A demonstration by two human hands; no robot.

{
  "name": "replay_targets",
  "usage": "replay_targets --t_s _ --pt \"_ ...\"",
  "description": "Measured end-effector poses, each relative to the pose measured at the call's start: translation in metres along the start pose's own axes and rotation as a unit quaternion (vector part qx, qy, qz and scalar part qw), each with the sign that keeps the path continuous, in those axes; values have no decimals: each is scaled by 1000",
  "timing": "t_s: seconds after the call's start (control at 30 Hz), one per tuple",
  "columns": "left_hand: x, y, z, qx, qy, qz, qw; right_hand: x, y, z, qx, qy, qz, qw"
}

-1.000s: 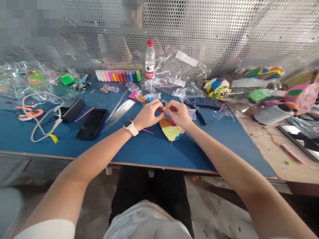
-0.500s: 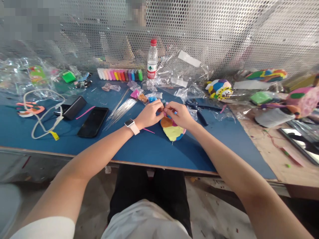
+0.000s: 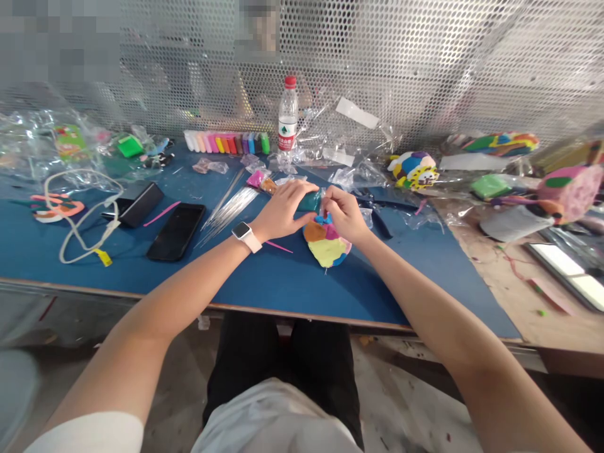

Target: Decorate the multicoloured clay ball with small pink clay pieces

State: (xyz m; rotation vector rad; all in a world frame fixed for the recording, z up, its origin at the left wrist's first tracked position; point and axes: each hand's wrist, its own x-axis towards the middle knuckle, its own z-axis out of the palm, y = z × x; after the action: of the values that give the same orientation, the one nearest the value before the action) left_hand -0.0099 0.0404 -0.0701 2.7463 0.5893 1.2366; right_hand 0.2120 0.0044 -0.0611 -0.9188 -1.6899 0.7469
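Observation:
My left hand [image 3: 282, 209], with a watch on its wrist, is closed around a clear packet of dark teal modelling clay [image 3: 309, 201]. The fingers of my right hand [image 3: 344, 215] are pinched at the packet's right end, where the clear wrapper shows. Just below both hands, a rounded piece covered in patches of coloured clay [image 3: 326, 250] lies on the blue mat [image 3: 264, 277]. Its patches are yellow, orange, pink and blue, and small bright blue bits sit at its top. My right fingers partly hide that top edge.
Thin wires [image 3: 231, 211] and a black phone [image 3: 176, 231] lie to the left. A row of clay sticks [image 3: 226, 142] and a water bottle [image 3: 287, 123] stand at the back. Dark-handled pliers [image 3: 380, 220] lie right of my hands. A clay-covered figure [image 3: 415, 170] sits farther back.
The teal packet has come into view between my hands. My left hand has spread round it, and my right hand has shifted slightly right. The patchwork piece has stayed in place.

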Motion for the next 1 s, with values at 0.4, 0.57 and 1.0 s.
replay_targets --t_s 0.4,0.57,1.0 --pt "1 -8 -10 49 -53 -42 997 6 2 -18 -8 -71 50 996" --pt "1 -13 -11 61 -63 -31 996 6 0 -24 10 -110 80 991" --pt "-3 -16 -2 30 -86 -43 995 2 6 -8 49 -57 104 992"
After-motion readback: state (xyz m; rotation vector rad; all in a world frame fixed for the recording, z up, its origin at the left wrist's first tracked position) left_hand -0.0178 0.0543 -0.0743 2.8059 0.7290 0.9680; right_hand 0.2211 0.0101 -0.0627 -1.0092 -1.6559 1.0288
